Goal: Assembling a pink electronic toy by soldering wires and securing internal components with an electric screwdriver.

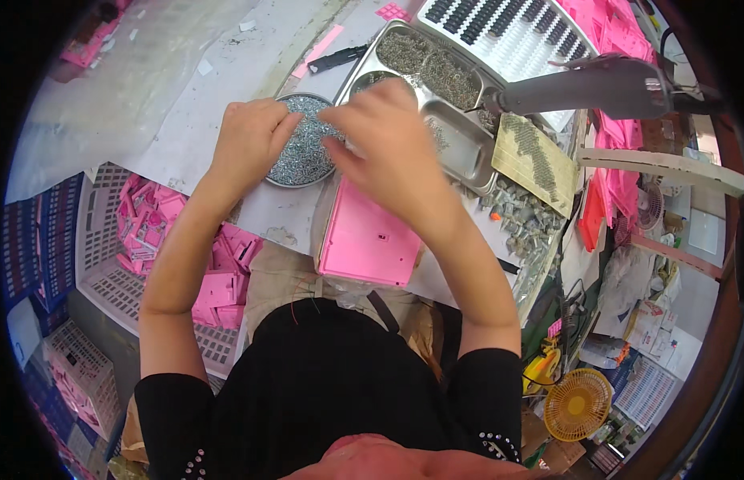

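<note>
The left hand (248, 138) is resting with curled fingers by the left rim of the round bowl (296, 186), and the right hand (388, 144) is looking blurry over the right side, so I can't tell if either is pinching anything. A bump might be enough for tipping the bowl and spilling its tiny silver metal bits (304, 148) on the pink plastic panel (372, 236) lying near it. The steel tray (468, 158) is holding more metal bits, and the white basket (108, 276) is holding pink plastic parts (217, 296).
</note>
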`<state>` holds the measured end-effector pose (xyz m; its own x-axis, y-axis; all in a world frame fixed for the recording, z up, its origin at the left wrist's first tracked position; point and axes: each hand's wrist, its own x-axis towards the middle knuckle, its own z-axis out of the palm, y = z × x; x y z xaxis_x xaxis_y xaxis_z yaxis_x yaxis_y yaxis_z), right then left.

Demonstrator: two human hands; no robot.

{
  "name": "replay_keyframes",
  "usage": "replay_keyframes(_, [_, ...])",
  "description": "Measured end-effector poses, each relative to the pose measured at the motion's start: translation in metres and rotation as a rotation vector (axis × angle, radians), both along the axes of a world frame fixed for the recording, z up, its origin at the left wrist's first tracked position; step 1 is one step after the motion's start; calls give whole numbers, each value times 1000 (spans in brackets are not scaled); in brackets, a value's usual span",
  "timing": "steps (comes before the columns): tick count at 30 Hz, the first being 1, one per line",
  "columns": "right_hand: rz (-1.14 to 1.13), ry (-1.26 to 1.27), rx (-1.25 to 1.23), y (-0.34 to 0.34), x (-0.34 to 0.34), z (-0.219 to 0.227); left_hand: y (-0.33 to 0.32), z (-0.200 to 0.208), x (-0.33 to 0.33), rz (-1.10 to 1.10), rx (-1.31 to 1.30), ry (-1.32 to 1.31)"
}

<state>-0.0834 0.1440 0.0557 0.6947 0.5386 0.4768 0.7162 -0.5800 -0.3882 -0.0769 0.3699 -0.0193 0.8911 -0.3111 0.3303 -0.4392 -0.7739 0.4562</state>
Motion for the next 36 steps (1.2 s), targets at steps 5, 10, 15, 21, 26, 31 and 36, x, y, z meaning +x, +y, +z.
replay_keyframes(5, [85,74,-665,45,32,-56,8,24,-27,1,-303,202])
replay_keyframes(10, [91,177,-621,45,52,-53,9,31,-60,-31,-415,286])
replay_keyframes(15, [-25,89,-529,43,52,-56,-22,21,-59,-154,-348,275])
replay_keyframes(21, [-77,-21,-341,28,53,-62,-45,17,-48,-203,-407,338])
replay_keyframes(26, [-85,112,-105,-24,43,-39,-52,25,-41,-235,-314,429])
replay_keyframes(31, [-103,202,-71,-36,42,-35,-60,20,-37,-284,-158,331])
replay_keyframes(36, [19,238,-63,3,50,-40,-66,14,-39,-251,-54,200])
